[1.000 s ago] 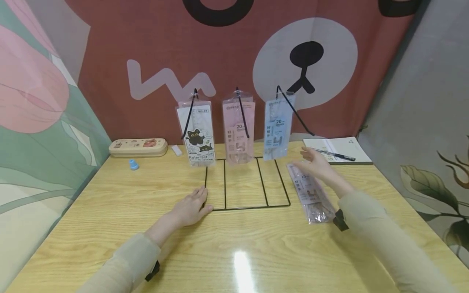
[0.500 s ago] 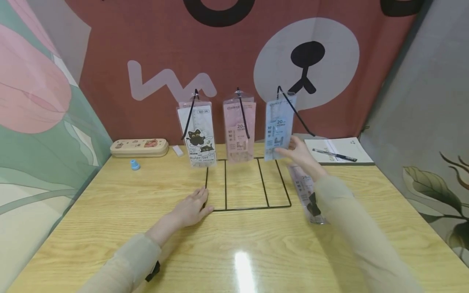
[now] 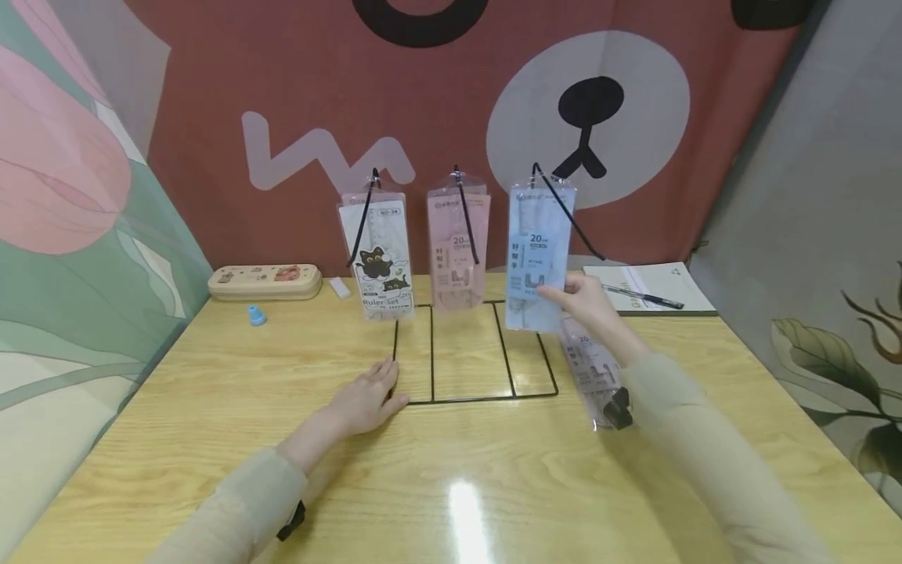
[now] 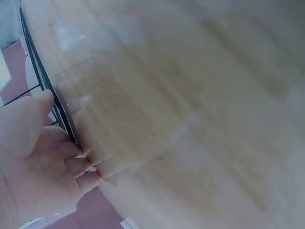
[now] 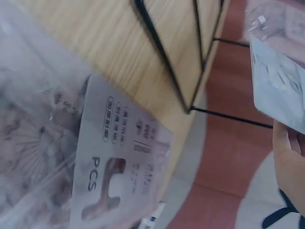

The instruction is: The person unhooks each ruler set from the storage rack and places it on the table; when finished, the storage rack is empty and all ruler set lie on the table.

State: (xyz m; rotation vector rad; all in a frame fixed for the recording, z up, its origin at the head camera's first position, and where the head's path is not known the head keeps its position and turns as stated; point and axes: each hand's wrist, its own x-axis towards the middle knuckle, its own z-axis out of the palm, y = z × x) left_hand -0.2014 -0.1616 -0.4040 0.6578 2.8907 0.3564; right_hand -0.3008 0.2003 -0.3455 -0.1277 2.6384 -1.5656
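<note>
My right hand (image 3: 588, 301) pinches the lower right edge of a blue ruler set packet (image 3: 533, 258), thumb in front, while the packet hangs from the right hook of a black wire rack (image 3: 472, 399). The right wrist view also shows the hand (image 5: 291, 160) at the blue packet (image 5: 276, 83). With fingers stretched out, my left hand (image 3: 366, 399) rests on the table at the rack's left front corner. A pink ruler set packet (image 3: 458, 251) hangs on the middle hook, and a white cat-print packet (image 3: 377, 258) on the left one.
A purple ruler set packet (image 3: 590, 364) lies right of the rack, partly under my right forearm. Behind it are a notebook (image 3: 669, 286) and pen (image 3: 651, 298). A pencil case (image 3: 265, 282), white eraser (image 3: 340, 288) and small blue object (image 3: 257, 316) sit back left.
My right hand has moved left from above the purple packet to the blue one and taken hold of its edge. The blue packet has turned and come forward. My left hand stays put.
</note>
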